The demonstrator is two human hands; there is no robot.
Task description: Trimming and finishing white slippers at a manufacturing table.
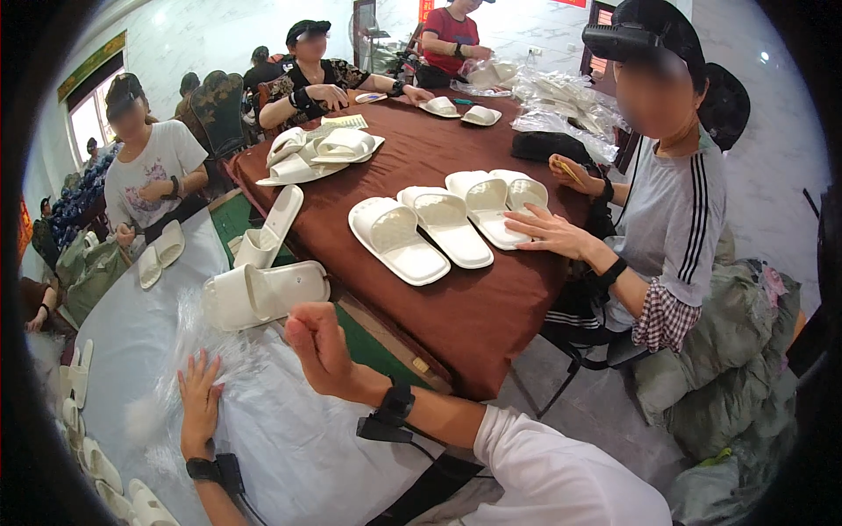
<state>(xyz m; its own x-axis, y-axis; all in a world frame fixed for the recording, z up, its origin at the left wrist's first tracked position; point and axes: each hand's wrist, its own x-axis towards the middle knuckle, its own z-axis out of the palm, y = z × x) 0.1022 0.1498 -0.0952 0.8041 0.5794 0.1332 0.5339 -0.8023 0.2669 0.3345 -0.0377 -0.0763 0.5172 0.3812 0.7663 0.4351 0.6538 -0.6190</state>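
Note:
My left hand (202, 399) lies flat with its fingers spread, over crinkled clear plastic (180, 351) on the white-covered table. My right hand (320, 349) is raised and curled into a fist, and whatever it may hold is hidden. Just beyond the fist, a white slide slipper (298, 289) lies on its side, its strap toward the left. Behind it another white slipper (282, 215) rests slanted against the edge of the brown table. Each of my wrists wears a black band with a small device and cable.
On the brown-covered table (517, 307) stand several white slippers (456, 232), with a co-worker's hand (548, 230) touching one. A slipper pile (320, 156) and plastic bags (561, 101) lie farther back. More slippers (101, 465) line the left rim. Grey-green sacks (719, 351) fill the right.

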